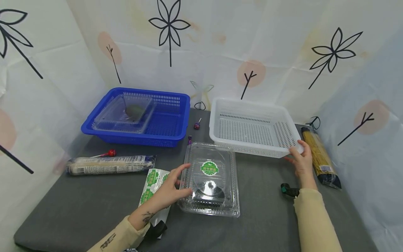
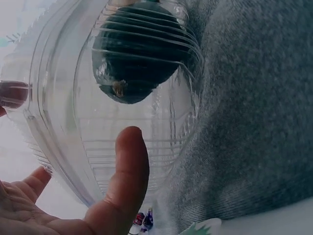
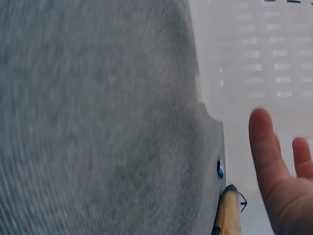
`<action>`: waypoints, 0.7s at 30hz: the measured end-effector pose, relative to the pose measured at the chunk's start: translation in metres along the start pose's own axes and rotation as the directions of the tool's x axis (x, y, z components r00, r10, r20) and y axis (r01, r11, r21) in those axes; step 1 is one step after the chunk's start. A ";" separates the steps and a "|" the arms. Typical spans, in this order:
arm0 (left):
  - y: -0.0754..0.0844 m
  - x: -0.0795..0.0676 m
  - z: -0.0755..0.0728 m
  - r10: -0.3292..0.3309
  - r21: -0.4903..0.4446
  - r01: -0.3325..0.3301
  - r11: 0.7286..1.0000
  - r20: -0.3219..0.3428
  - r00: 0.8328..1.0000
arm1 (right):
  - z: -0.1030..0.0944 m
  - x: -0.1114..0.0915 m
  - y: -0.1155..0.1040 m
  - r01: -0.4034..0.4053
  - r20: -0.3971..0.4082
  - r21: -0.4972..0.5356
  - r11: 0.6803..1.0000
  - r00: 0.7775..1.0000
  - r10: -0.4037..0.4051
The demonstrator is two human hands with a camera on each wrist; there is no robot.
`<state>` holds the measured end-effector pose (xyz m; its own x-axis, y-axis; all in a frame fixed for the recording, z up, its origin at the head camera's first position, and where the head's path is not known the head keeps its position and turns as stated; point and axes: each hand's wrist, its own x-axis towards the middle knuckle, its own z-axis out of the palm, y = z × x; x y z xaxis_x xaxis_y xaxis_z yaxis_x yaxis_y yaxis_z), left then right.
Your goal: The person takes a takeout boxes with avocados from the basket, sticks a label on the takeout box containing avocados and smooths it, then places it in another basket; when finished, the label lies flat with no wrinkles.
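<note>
A clear plastic clamshell box (image 1: 231, 175) stands closed at the middle of the table, with a green round sticker (image 1: 209, 168) on its lid. Inside lies a dark oval fruit (image 2: 139, 54) with a brown stem end; its kind is unclear. My left hand (image 1: 170, 189) is at the box's left edge, thumb and fingers spread, the thumb along its side. To the right, my right hand (image 1: 303, 162) is at the near right corner of a white perforated basket (image 1: 245, 129), fingers extended by its rim. Whether they press on the rim is hard to tell.
A blue basket (image 1: 170, 119) holds another clear box (image 1: 107, 115) with a greenish item. Sticker sheet (image 1: 152, 178) lies beneath my left forearm. Noodle packet (image 1: 110, 166) and red lollipop (image 1: 111, 153) are left, purple lollipop (image 1: 197, 125) between baskets, spaghetti packet (image 1: 321, 157) right.
</note>
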<state>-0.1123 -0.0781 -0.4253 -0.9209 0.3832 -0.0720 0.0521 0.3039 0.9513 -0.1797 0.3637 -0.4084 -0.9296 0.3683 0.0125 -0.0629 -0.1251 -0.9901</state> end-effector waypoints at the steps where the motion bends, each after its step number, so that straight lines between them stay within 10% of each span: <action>1: 0.000 0.001 0.000 0.001 -0.005 -0.001 1.000 0.002 1.000 | 0.000 -0.001 -0.001 0.003 0.020 0.008 1.000 1.000 -0.003; 14: 0.023 -0.003 -0.007 0.027 -0.020 -0.025 0.999 0.094 0.995 | -0.008 0.001 0.000 0.017 0.143 0.034 0.999 0.990 -0.022; 21: 0.010 0.006 -0.001 0.014 0.065 -0.016 0.998 0.031 0.999 | -0.008 0.001 0.000 0.004 0.140 0.029 1.000 0.990 -0.008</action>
<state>-0.1176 -0.0739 -0.4162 -0.9076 0.4144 -0.0681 0.0919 0.3542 0.9307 -0.1780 0.3712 -0.4093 -0.9709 0.2363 0.0395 -0.0767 -0.1501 -0.9857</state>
